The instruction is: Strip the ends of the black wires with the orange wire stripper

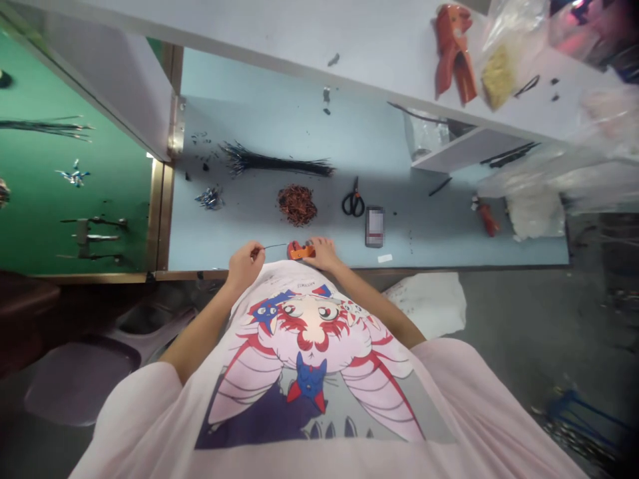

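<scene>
My left hand (246, 264) is closed on a thin dark wire (273, 246), pinched near one end. The wire's far end points right, reaching the head of an orange-and-red hand tool (301, 251) that looks like a wire stripper. My right hand (323, 253) grips this tool from its right side, at the table's front edge. Just beyond lies a heap of small copper-coloured pieces (297, 205). Behind the heap stretches a bundle of dark wires (279, 163) with bared ends at the left. Some small blue and silver pieces (210, 197) sit further left.
Black scissors (353, 202) and a phone (375, 227) lie right of the heap. A red-handled tool (486, 218) is further right, near plastic bags (536, 209). Overhead, a white shelf (299, 33) carries orange pliers (454, 56). A green table (30, 173) adjoins on the left.
</scene>
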`<state>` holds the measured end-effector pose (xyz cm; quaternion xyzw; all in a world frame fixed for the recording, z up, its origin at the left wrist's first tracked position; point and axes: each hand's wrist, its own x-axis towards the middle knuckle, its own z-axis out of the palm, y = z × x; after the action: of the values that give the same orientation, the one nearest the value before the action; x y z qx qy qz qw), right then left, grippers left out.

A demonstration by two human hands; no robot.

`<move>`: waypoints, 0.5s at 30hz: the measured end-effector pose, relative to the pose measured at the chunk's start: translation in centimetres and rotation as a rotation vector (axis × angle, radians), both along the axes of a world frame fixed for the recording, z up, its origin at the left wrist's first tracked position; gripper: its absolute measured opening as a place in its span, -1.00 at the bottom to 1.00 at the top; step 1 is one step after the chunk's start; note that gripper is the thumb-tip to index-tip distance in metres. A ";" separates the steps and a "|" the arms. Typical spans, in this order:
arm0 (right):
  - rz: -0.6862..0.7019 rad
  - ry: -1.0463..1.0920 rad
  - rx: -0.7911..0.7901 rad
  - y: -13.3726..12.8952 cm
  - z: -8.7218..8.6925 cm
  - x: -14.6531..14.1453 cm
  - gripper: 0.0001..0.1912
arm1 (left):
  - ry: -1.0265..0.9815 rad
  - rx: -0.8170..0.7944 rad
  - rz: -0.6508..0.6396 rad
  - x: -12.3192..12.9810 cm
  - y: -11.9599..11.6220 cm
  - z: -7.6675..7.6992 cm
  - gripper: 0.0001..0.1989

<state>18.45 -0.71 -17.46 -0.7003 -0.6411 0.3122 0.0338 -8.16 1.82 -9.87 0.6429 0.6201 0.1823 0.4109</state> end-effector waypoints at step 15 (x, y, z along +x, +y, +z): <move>-0.451 0.483 -0.008 2.3 -0.4 2.2 -0.69 | -0.321 0.046 0.034 2.2 -0.4 1.2 -0.86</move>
<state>20.68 1.62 -17.84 -0.7305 -0.4420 0.4564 0.2505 -6.00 1.46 -8.71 0.6039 0.5530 0.3039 0.4869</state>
